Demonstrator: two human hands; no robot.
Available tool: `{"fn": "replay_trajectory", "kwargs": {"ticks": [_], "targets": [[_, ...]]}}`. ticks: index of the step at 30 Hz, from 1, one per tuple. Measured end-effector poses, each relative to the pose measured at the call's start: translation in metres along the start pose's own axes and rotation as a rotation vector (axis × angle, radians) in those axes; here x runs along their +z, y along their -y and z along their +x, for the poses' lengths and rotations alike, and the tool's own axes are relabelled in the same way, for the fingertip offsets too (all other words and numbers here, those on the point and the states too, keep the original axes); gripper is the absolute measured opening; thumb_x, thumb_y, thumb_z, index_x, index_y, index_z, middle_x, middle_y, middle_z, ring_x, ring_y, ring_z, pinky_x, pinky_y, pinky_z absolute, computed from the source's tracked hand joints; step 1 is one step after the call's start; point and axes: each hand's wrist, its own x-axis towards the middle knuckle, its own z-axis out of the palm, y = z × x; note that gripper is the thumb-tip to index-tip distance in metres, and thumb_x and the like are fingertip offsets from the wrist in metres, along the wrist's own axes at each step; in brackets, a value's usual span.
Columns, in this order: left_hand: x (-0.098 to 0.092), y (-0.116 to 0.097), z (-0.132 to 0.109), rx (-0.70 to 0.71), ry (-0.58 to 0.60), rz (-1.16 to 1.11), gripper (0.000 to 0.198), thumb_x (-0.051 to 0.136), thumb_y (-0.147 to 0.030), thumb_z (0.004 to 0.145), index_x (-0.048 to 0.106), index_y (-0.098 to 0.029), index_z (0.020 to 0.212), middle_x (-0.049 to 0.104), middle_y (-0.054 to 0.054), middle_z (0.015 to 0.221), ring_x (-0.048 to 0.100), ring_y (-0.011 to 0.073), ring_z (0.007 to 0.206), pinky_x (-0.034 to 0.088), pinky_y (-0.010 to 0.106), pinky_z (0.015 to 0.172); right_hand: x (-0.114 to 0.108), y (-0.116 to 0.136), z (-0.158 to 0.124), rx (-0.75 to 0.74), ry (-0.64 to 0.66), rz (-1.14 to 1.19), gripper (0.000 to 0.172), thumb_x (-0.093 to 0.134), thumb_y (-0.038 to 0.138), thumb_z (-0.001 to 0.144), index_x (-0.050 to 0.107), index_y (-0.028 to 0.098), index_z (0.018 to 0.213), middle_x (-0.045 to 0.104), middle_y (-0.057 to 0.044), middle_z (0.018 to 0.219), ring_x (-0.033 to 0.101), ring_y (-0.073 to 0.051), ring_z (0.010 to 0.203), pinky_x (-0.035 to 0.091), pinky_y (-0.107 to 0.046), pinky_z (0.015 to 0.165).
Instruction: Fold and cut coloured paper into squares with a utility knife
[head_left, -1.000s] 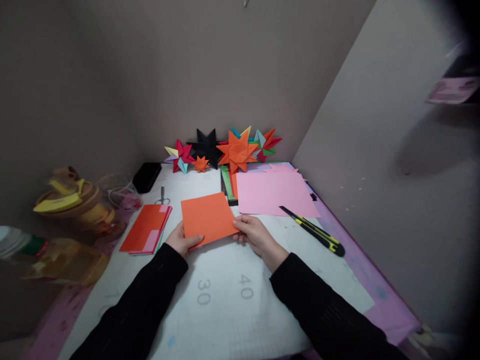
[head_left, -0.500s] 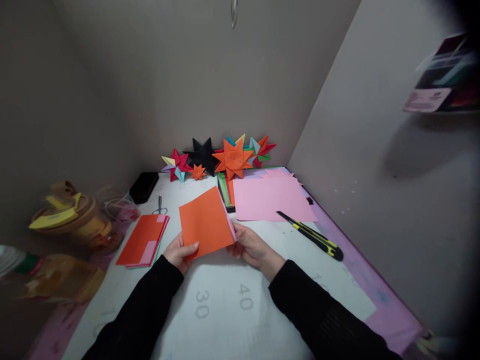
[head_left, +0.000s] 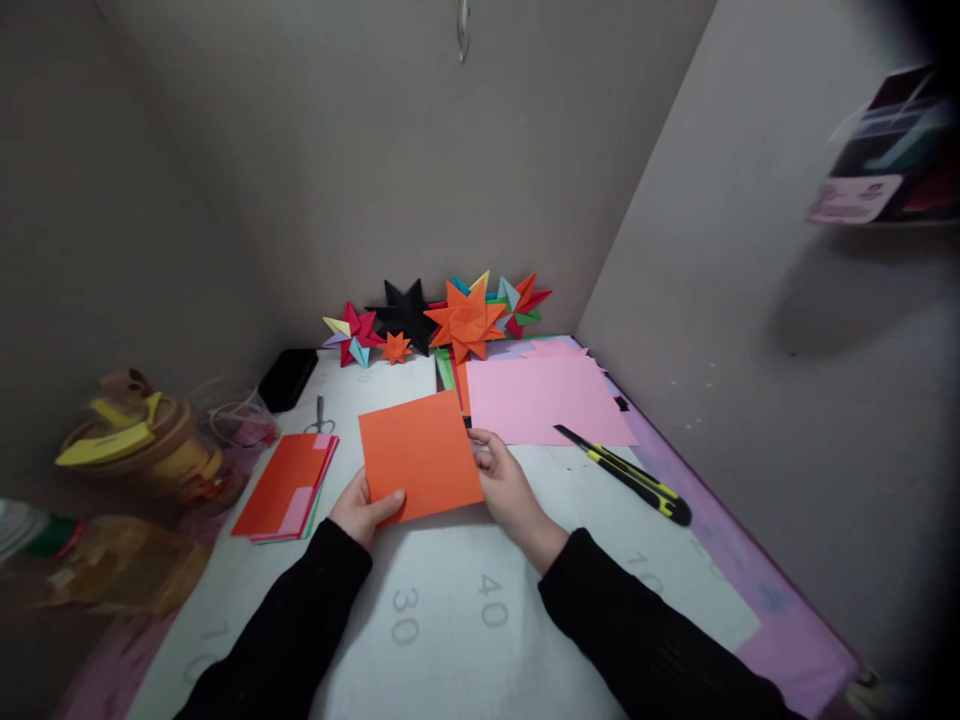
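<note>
A square sheet of orange paper (head_left: 420, 455) is held up at a tilt above the table, between my two hands. My left hand (head_left: 366, 512) grips its lower left corner, thumb on the front and fingers behind. At the right edge my right hand (head_left: 506, 490) has its fingers curled against the paper, with the fingertips partly hidden. To the left lies a stack of coloured paper (head_left: 289, 485), orange on top with pink pieces. Just beyond it are small scissors (head_left: 320, 418). A large pink sheet (head_left: 551, 400) lies behind my right hand, with a black and yellow utility knife (head_left: 626, 475) at its near edge.
Folded paper stars, including an orange star (head_left: 466, 320) and a black star (head_left: 405, 312), lean against the back wall. A dark phone-like object (head_left: 288, 380) lies at the far left corner. A pot-like container (head_left: 150, 435) stands left. A wall rises on the right.
The orange sheet has turned to face me more squarely and reaches farther right. The pink edge seen behind it earlier is now hidden. My right hand's fingers have shifted up along the edge.
</note>
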Motion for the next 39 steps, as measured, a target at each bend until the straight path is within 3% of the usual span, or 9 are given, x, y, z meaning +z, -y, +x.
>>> {"fn": "replay_trajectory", "kwargs": {"ticks": [6,11,16,20,25,29,34,37,39], "targets": [[0.004,0.002,-0.004,-0.083,-0.006,-0.046,0.062,0.081,-0.023,0.056,0.054,-0.012,0.110,0.069,0.015,0.102,0.067,0.0298,0.091,0.054,0.039,0.080,-0.006,0.009,-0.005,-0.241,-0.167,-0.458,0.009,0.047,0.022,0.081,0.052,0.020,0.089,0.054,0.002,0.071,0.050,-0.013,0.062,0.039,-0.026,0.061],[-0.005,-0.007,0.003,-0.085,-0.111,-0.014,0.057,0.077,-0.021,0.060,0.053,-0.016,0.111,0.068,0.012,0.103,0.069,0.0254,0.080,0.056,0.028,0.056,-0.027,0.017,0.007,-0.297,-0.427,-0.436,0.012,0.049,0.027,0.082,0.055,0.019,0.088,0.057,-0.001,0.078,0.052,-0.015,0.069,0.041,-0.026,0.063],[-0.013,-0.019,0.020,0.112,-0.180,0.025,0.059,0.064,-0.035,0.075,0.042,-0.026,0.129,0.041,0.011,0.141,0.042,0.0278,0.126,0.041,0.044,0.098,-0.050,0.015,0.020,-0.257,-0.646,-0.251,0.020,0.054,0.034,0.080,0.052,0.019,0.093,0.053,0.000,0.076,0.049,-0.014,0.064,0.041,-0.026,0.057],[-0.011,-0.011,0.016,0.314,-0.272,0.253,0.085,0.068,-0.036,0.073,0.019,-0.031,0.142,0.007,0.003,0.155,0.003,0.0223,0.140,0.010,0.037,0.112,-0.041,0.013,0.014,-0.180,-0.491,-0.151,0.021,0.054,0.037,0.080,0.051,0.020,0.093,0.050,0.000,0.075,0.045,-0.013,0.059,0.039,-0.024,0.050],[0.010,0.001,-0.006,0.143,0.008,0.216,0.087,0.079,-0.036,0.060,0.035,-0.016,0.132,0.066,0.012,0.104,0.064,0.0222,0.087,0.050,0.030,0.072,-0.013,0.011,-0.002,-0.219,-0.235,-0.199,0.014,0.054,0.031,0.082,0.053,0.021,0.091,0.053,-0.002,0.082,0.050,-0.015,0.070,0.041,-0.026,0.059],[0.019,0.000,-0.011,0.072,-0.040,0.280,0.048,0.080,-0.032,0.057,0.055,-0.014,0.094,0.061,-0.002,0.060,0.052,0.0124,0.046,0.042,0.023,0.046,0.001,0.012,-0.008,-0.134,-0.113,-0.060,0.031,0.056,0.028,0.081,0.040,0.025,0.107,0.054,0.003,0.075,0.051,-0.012,0.062,0.040,-0.025,0.056],[0.013,0.001,-0.009,0.147,-0.125,0.404,0.056,0.072,-0.035,0.065,0.048,-0.013,0.111,0.064,0.005,0.079,0.059,0.0165,0.057,0.046,0.028,0.052,0.004,0.009,-0.006,0.118,0.018,-0.054,0.054,0.062,0.029,0.073,0.032,0.023,0.119,0.061,0.001,0.074,0.053,-0.013,0.050,0.041,-0.025,0.046],[0.010,0.000,-0.013,0.456,-0.313,0.726,0.067,0.066,-0.032,0.071,0.038,-0.016,0.129,0.056,0.017,0.117,0.058,0.0281,0.101,0.048,0.042,0.081,-0.005,0.005,-0.001,0.119,-0.035,-0.326,0.060,0.062,0.028,0.071,0.035,0.019,0.124,0.062,-0.001,0.074,0.057,-0.017,0.056,0.046,-0.031,0.054],[0.010,0.000,-0.018,0.664,-0.259,1.035,0.051,0.062,-0.028,0.074,0.050,-0.018,0.122,0.054,0.016,0.124,0.049,0.0305,0.116,0.038,0.046,0.097,-0.013,0.004,0.002,-0.020,-0.122,-0.605,0.063,0.064,0.025,0.069,0.038,0.016,0.126,0.063,-0.007,0.089,0.060,-0.023,0.079,0.048,-0.040,0.072]]}}
